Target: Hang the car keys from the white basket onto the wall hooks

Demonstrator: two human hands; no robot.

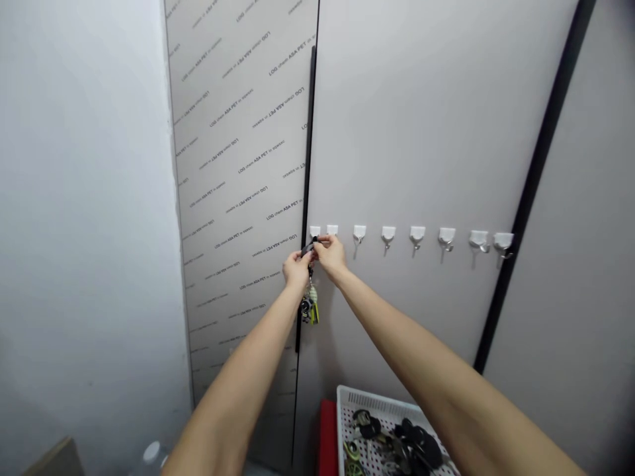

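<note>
Both my arms reach up to a grey cabinet door (421, 132) that carries a row of white stick-on hooks (388, 235). My left hand (296, 270) is closed on a dark key strap (308, 248), and a bunch of keys with small charms (309, 307) hangs below it. My right hand (331, 254) pinches the upper end of the same strap right at the two leftmost hooks (315, 231). The other hooks to the right hang bare.
A white perforated basket (347, 400) with several more key bunches sits low at the bottom, beside something red (327, 436). Left of the door stands a film-covered panel with printed text (238, 165) and a plain white wall (84, 198). A bottle cap (153, 453) shows at the bottom left.
</note>
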